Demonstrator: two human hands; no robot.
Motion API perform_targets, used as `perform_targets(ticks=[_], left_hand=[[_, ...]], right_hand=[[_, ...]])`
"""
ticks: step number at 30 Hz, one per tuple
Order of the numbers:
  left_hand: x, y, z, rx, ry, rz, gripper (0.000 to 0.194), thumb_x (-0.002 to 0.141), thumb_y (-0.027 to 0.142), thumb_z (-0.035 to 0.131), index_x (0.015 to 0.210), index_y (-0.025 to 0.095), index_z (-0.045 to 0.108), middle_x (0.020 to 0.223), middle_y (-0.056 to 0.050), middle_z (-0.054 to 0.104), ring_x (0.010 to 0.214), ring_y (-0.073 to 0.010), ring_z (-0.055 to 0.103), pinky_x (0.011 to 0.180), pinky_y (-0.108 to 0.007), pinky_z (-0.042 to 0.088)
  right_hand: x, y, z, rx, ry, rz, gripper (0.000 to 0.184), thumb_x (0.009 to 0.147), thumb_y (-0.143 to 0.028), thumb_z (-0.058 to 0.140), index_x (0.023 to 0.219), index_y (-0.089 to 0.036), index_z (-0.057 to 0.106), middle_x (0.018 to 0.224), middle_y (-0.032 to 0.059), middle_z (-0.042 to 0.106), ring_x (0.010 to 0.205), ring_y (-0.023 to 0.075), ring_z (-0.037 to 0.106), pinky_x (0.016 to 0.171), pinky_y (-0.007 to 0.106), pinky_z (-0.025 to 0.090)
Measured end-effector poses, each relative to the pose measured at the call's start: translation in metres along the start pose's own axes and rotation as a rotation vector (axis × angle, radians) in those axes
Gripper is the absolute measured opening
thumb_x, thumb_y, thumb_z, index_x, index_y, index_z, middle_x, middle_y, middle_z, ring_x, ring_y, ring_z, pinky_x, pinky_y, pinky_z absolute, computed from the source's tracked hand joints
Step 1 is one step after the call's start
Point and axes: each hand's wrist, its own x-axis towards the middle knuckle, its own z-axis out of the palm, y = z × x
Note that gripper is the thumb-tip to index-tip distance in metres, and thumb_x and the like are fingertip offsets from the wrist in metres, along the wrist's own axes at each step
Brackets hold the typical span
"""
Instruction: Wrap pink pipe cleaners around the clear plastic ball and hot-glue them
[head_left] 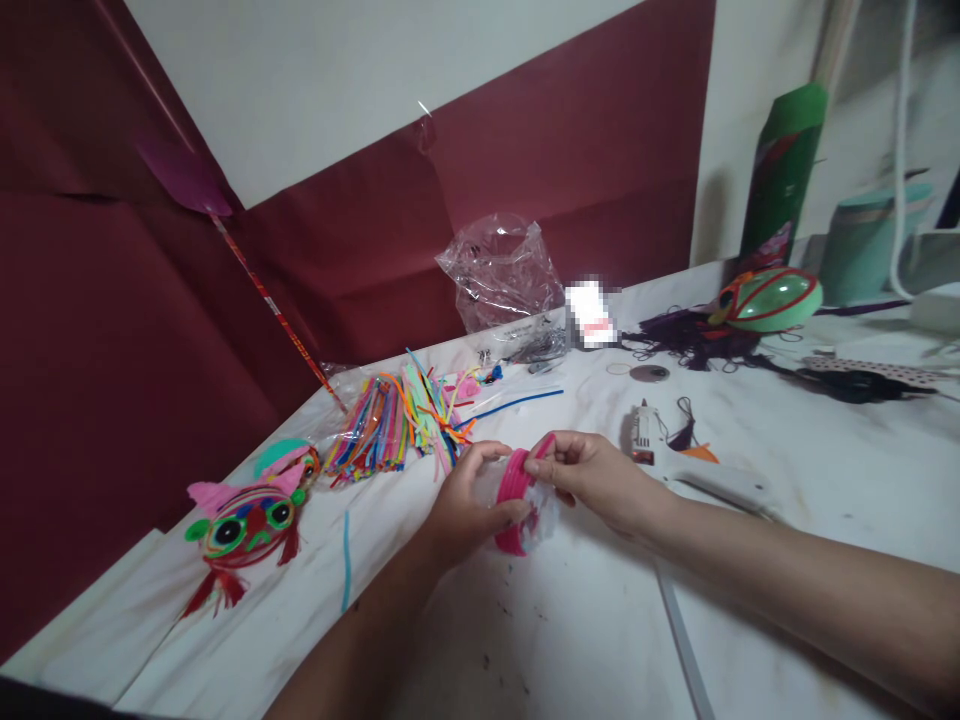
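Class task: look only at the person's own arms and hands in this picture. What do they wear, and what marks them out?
Both arms are bare as far as the frame shows: no sleeves, gloves or watch. The left hand and right hand show no rings or bracelets that can be made out. Nails look short and unpainted, though the picture is too soft to be sure.

a home craft corner — pipe cleaners point(397, 415), a glue gun point(694, 465) (white) and finished fish figures point(244, 525) on a marble table point(585, 620).

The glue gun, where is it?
In the head view, the glue gun lies on the white table, just right of the right hand.
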Motion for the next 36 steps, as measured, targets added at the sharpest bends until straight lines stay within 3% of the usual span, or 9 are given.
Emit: perform_targets(ticks=[3, 7, 12, 16, 18, 20, 27, 32, 36], left_hand=[[0.0, -0.001, 0.0, -0.038, -0.012, -0.022, 0.059, 0.062, 0.042, 0.079, 0.111, 0.02, 0.054, 0.11, -0.007, 0.062, 0.111, -0.0295, 0.055, 0.093, -0.039, 0.044], [0.0, -0.003, -0.002, -0.127, -0.047, -0.049, 0.059, 0.063, 0.039, 0.08, 0.112, 0.021, 0.053, 0.11, -0.006, 0.062, 0.108, -0.0276, 0.058, 0.091, -0.036, 0.045], [0.003, -0.001, -0.002, -0.195, -0.049, -0.1, 0.058, 0.062, 0.04, 0.081, 0.109, 0.02, 0.053, 0.113, -0.008, 0.061, 0.106, -0.0274, 0.058, 0.086, -0.035, 0.046], [0.005, -0.004, -0.006, -0.234, -0.044, -0.119, 0.06, 0.061, 0.044, 0.082, 0.108, 0.021, 0.053, 0.112, -0.007, 0.06, 0.105, -0.0266, 0.057, 0.084, -0.033, 0.046], [0.007, -0.009, -0.01, -0.248, -0.035, -0.127, 0.059, 0.061, 0.044, 0.082, 0.108, 0.022, 0.053, 0.11, -0.006, 0.061, 0.104, -0.0256, 0.056, 0.084, -0.032, 0.045], [0.008, -0.014, -0.013, -0.252, -0.036, -0.133, 0.058, 0.062, 0.043, 0.082, 0.108, 0.022, 0.054, 0.111, -0.006, 0.06, 0.104, -0.0249, 0.056, 0.084, -0.031, 0.044], [0.011, -0.021, -0.018, -0.326, -0.048, -0.136, 0.063, 0.055, 0.042, 0.086, 0.106, 0.022, 0.055, 0.107, -0.005, 0.061, 0.098, -0.0235, 0.058, 0.079, -0.03, 0.044], [0.012, -0.026, -0.019, -0.355, -0.073, -0.083, 0.061, 0.057, 0.041, 0.086, 0.106, 0.022, 0.056, 0.107, -0.005, 0.063, 0.099, -0.0235, 0.059, 0.081, -0.032, 0.045], [0.014, -0.035, -0.017, -0.344, -0.057, -0.053, 0.064, 0.055, 0.043, 0.087, 0.107, 0.022, 0.056, 0.107, -0.006, 0.064, 0.099, -0.0248, 0.06, 0.084, -0.035, 0.045]], right_hand=[[-0.002, -0.005, 0.002, 0.002, -0.038, -0.017, 0.032, 0.061, -0.046, 0.077, 0.067, -0.017, 0.064, 0.053, -0.0069, 0.051, 0.047, 0.0075, 0.038, 0.047, 0.024, 0.031], [-0.007, -0.027, -0.002, -0.06, -0.022, -0.061, 0.04, 0.065, -0.045, 0.074, 0.092, -0.017, 0.066, 0.058, -0.007, 0.053, 0.048, 0.0082, 0.043, 0.047, 0.023, 0.035], [-0.012, -0.071, -0.039, -0.361, 0.126, -0.12, 0.034, 0.076, -0.045, 0.064, 0.099, -0.019, 0.063, 0.064, -0.0031, 0.058, 0.054, 0.0125, 0.053, 0.046, 0.023, 0.041], [-0.015, -0.077, -0.088, -0.958, 0.123, -0.136, 0.028, 0.085, -0.043, 0.05, 0.09, -0.019, 0.063, 0.077, 0.0038, 0.065, 0.066, 0.0174, 0.061, 0.058, 0.027, 0.047], [-0.019, -0.066, -0.108, -1.387, 0.065, -0.044, 0.027, 0.087, -0.037, 0.046, 0.09, -0.019, 0.065, 0.085, 0.0077, 0.068, 0.075, 0.0209, 0.064, 0.066, 0.031, 0.047], [-0.024, -0.051, -0.119, -1.553, 0.055, 0.043, 0.027, 0.083, -0.036, 0.051, 0.086, -0.016, 0.067, 0.089, 0.0145, 0.068, 0.081, 0.0279, 0.065, 0.068, 0.036, 0.046], [-0.036, -0.013, -0.123, -1.625, -0.034, 0.097, 0.009, 0.073, -0.017, 0.056, 0.079, -0.017, 0.063, 0.085, 0.0158, 0.067, 0.077, 0.0305, 0.065, 0.057, 0.033, 0.039], [-0.045, -0.005, -0.121, -1.622, 0.128, -0.168, 0.027, 0.077, -0.001, 0.04, 0.071, -0.022, 0.055, 0.077, 0.0126, 0.064, 0.081, 0.0279, 0.06, 0.056, 0.034, 0.038], [-0.051, -0.016, -0.112, -1.365, 0.212, -0.312, 0.01, 0.078, -0.015, 0.048, 0.076, -0.023, 0.052, 0.077, 0.009, 0.061, 0.067, 0.0246, 0.057, 0.057, 0.036, 0.045]])
